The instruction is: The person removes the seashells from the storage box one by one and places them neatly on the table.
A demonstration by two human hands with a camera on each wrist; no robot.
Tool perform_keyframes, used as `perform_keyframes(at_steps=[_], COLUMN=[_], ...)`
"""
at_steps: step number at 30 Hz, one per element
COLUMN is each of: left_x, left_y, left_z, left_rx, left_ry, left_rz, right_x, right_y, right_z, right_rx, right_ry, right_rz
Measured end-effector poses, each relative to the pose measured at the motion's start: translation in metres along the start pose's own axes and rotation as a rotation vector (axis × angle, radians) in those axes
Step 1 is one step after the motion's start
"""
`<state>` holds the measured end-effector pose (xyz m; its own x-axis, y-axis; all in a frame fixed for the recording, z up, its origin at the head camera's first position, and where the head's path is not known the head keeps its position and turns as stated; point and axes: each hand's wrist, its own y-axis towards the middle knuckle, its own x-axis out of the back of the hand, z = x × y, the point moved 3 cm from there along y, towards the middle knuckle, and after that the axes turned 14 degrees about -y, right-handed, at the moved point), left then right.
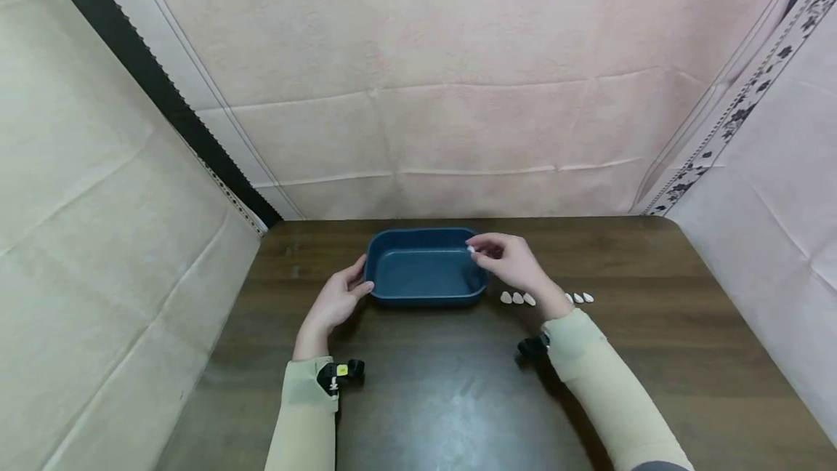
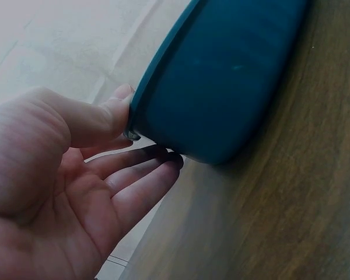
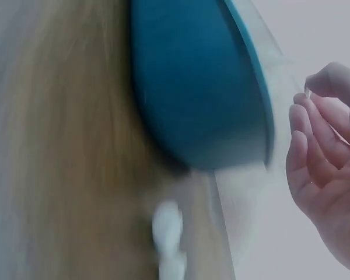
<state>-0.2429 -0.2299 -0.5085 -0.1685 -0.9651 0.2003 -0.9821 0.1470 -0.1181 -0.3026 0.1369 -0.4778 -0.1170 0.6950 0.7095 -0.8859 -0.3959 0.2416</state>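
A dark blue rectangular dish (image 1: 425, 300) with rounded corners stands on the table. My left hand (image 1: 336, 302) grips its left end, thumb on the rim and fingers along the outer wall, as the left wrist view shows beside the dish wall (image 2: 221, 76). Over the dish's right rim, my right hand (image 1: 513, 262) pinches a small white piece (image 1: 471, 248) between thumb and fingertips. Several flat white teardrop-shaped pieces (image 1: 518, 298) lie in a row on the wood right of the dish, partly hidden by the right wrist. The right wrist view blurs two of these pieces (image 3: 167, 226).
The brown wooden table (image 1: 418, 384) ends just behind the dish, against a pale cloth backdrop (image 1: 425, 129). Cloth walls flank both sides. Each forearm wears a black wrist camera, the left one (image 1: 340, 375) low over the table.
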Motion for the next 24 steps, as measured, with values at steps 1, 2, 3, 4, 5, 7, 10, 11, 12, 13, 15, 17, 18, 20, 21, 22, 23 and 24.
perform_keyframes(at_steps=[1, 2, 3, 4, 5, 7, 10, 11, 12, 13, 15, 17, 18, 20, 21, 22, 23, 24], left_x=[0.000, 0.000, 0.000, 0.000, -0.001, -0.001, -0.002, -0.003, -0.003, -0.003, -0.003, -0.002, -0.001, 0.000, 0.000, 0.001, 0.001, 0.001], left_y=[0.000, -0.001, -0.001, -0.001, -0.002, -0.003, -0.004, -0.004, -0.004, -0.004, -0.004, -0.003, -0.003, -0.003, -0.003, -0.003, -0.003, -0.003], left_z=[0.000, 0.000, 0.000, 0.000, -0.001, -0.001, 0.000, 0.000, 0.001, 0.001, 0.001, 0.002, 0.002, 0.002, 0.001, 0.000, 0.000, -0.001], left_rx=[0.000, -0.001, -0.004, -0.005, -0.007, -0.012, -0.013, -0.013, -0.011, -0.011, -0.013, -0.014, -0.015, -0.021, -0.021, -0.021, -0.022, -0.024], left_ry=[-0.005, -0.009, -0.012, -0.013, -0.015, -0.016, -0.014, -0.012, -0.012, -0.010, -0.005, -0.001, 0.004, 0.013, 0.016, 0.014, 0.016, 0.016], left_rz=[0.001, 0.002, 0.004, 0.004, 0.005, 0.007, 0.009, 0.010, 0.010, 0.011, 0.014, 0.014, 0.014, 0.016, 0.015, 0.013, 0.013, 0.012], right_x=[0.005, 0.011, 0.017, 0.022, 0.028, 0.040, 0.059, 0.065, 0.071, 0.077, 0.089, 0.099, 0.104, 0.110, 0.112, 0.114, 0.115, 0.116], right_y=[-0.006, -0.012, -0.019, -0.026, -0.033, -0.048, -0.073, -0.081, -0.090, -0.099, -0.115, -0.129, -0.134, -0.144, -0.147, -0.149, -0.151, -0.152], right_z=[-0.005, -0.010, -0.015, -0.020, -0.025, -0.037, -0.058, -0.065, -0.073, -0.080, -0.092, -0.102, -0.107, -0.116, -0.120, -0.125, -0.127, -0.130], right_rx=[-0.004, -0.012, -0.021, -0.034, -0.046, -0.071, -0.127, -0.147, -0.168, -0.191, -0.234, -0.263, -0.278, -0.303, -0.315, -0.324, -0.329, -0.333], right_ry=[-0.007, -0.020, -0.029, -0.041, -0.052, -0.069, -0.094, -0.109, -0.123, -0.138, -0.173, -0.210, -0.229, -0.266, -0.280, -0.296, -0.308, -0.316], right_rz=[-0.018, -0.036, -0.050, -0.062, -0.074, -0.097, -0.109, -0.109, -0.106, -0.101, -0.088, -0.075, -0.070, -0.058, -0.049, -0.037, -0.023, -0.007])
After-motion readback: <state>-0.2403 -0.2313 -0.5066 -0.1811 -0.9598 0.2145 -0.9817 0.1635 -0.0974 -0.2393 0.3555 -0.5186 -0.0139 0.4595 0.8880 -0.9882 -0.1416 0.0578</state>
